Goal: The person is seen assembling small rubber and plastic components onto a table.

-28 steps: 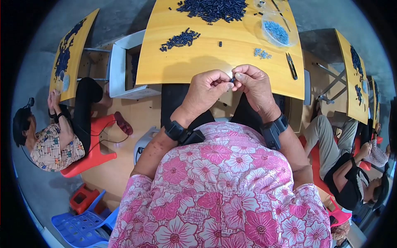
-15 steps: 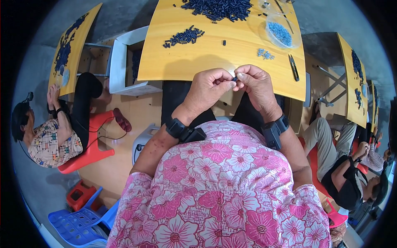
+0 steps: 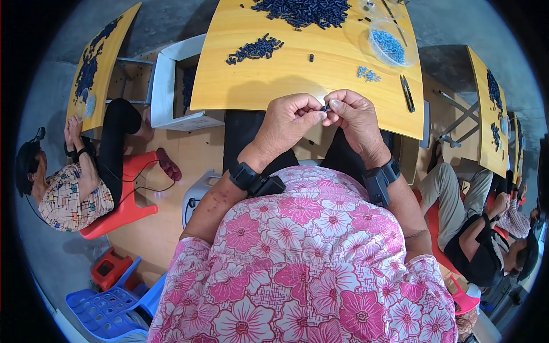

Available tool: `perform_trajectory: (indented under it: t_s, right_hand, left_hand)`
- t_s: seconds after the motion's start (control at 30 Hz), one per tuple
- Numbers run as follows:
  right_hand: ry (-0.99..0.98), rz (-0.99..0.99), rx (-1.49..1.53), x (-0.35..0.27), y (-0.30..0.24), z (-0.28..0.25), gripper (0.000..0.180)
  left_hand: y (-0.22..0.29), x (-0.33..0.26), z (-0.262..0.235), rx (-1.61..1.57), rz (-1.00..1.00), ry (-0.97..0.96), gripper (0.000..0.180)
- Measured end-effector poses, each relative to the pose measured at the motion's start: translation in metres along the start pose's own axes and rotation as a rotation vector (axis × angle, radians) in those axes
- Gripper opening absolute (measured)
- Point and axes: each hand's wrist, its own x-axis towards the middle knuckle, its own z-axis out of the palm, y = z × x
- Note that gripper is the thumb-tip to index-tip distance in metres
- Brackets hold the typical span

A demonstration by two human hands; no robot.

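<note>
Both my hands meet just over the near edge of the yellow table (image 3: 274, 86). Between thumb and forefinger, my left hand (image 3: 291, 117) grips one end of a small dark blue cylindrical piece (image 3: 325, 108). On its other side, my right hand (image 3: 354, 117) pinches the same piece. Fingertips cover most of it. Beyond my hands lie a small heap of dark pieces (image 3: 254, 49), one lone dark piece (image 3: 311, 58) and a scatter of tiny light-blue parts (image 3: 368, 74).
A large dark heap (image 3: 303, 11) covers the table's far part. A clear bowl of light-blue parts (image 3: 388, 46) stands at right, with black thread snips (image 3: 406, 93) nearer. An open white box (image 3: 177, 86) adjoins the left side. People sit at tables on both sides.
My hands stay together in nearly the same place, still pinching the small dark piece. The view has shifted very slightly; nothing on the table has visibly moved.
</note>
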Motion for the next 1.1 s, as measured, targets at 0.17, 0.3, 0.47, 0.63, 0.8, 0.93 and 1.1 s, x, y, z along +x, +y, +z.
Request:
perform_trajectory:
  t_s: [0.17,0.3,0.47,0.63,0.8,0.93,1.1]
  right_hand:
    - [0.014,-0.047,-0.040,0.0007,0.0002,0.0010,0.009]
    - [0.023,-0.062,-0.096,0.0007,0.0001,0.0016,0.008]
    - [0.009,-0.076,-0.100,0.0009,0.0010,0.0014,0.008]
    - [0.005,-0.082,-0.122,0.0007,0.0009,0.0014,0.008]
    - [0.005,-0.106,-0.197,-0.0015,-0.0042,0.0041,0.008]
    - [-0.012,-0.129,-0.251,-0.0014,-0.0064,0.0017,0.008]
    - [-0.045,-0.164,-0.357,0.0002,-0.0078,0.0004,0.009]
  left_hand:
    - [0.0026,-0.0001,-0.0002,0.012,0.018,0.018,0.006]
    - [0.0049,-0.0011,-0.0004,0.060,0.006,0.035,0.006]
    - [-0.0002,0.0005,0.0021,0.000,0.053,0.077,0.007]
    - [0.0045,-0.0011,-0.0007,0.036,0.024,0.019,0.007]
    - [0.0010,-0.0006,-0.0004,0.073,0.023,0.019,0.007]
    - [0.0037,-0.0009,0.0001,0.081,0.037,0.017,0.008]
    - [-0.0024,-0.0014,0.0004,0.058,0.033,0.031,0.009]
